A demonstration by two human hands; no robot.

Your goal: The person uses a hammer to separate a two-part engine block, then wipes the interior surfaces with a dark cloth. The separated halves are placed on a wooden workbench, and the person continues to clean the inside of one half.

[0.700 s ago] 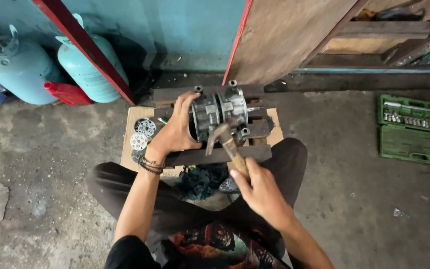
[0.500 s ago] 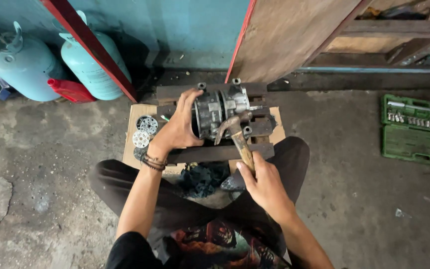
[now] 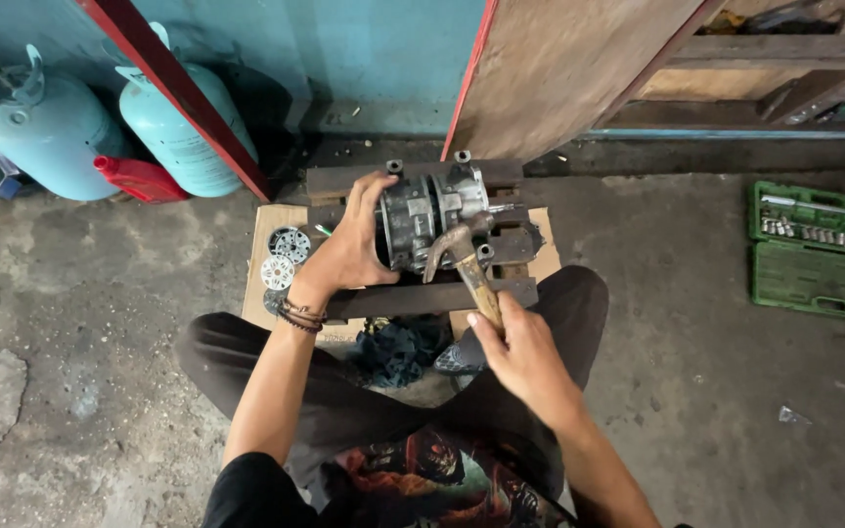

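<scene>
Metal machine part (image 3: pixel 422 217), round and grey, lies on its side on dark metal bars (image 3: pixel 422 293). The bars rest on a flat piece of cardboard (image 3: pixel 264 244) on the floor (image 3: pixel 80 323), right in front of the sitting person's knees.

The left hand (image 3: pixel 349 249) is wrapped around the left end of the machine part, fingers curled over the top, holding it in place. Dark bands (image 3: pixel 297 315) sit on that wrist.

The right hand (image 3: pixel 520 357) is closed tight around the wooden handle of a hammer (image 3: pixel 466 264). The hammer's metal head touches the lower right side of the machine part, just beyond the right hand's fingers.

Just left of the left hand, two small round metal discs (image 3: pixel 284 256) with holes lie on the cardboard. Between the two arms, close to the person's legs, is a dark crumpled cloth (image 3: pixel 398 347).

Far to the right of the right hand, an open green tool case (image 3: pixel 819 252) full of shiny sockets lies on the floor. Far beyond the left hand, pale blue gas tanks (image 3: pixel 100 127) stand by the blue wall (image 3: pixel 364 49), with a small red thing (image 3: pixel 139 178) beside them. A red bar (image 3: pixel 178 93) leans across the tanks. Beyond the machine part, a big wooden board (image 3: pixel 569 68) leans up.
</scene>
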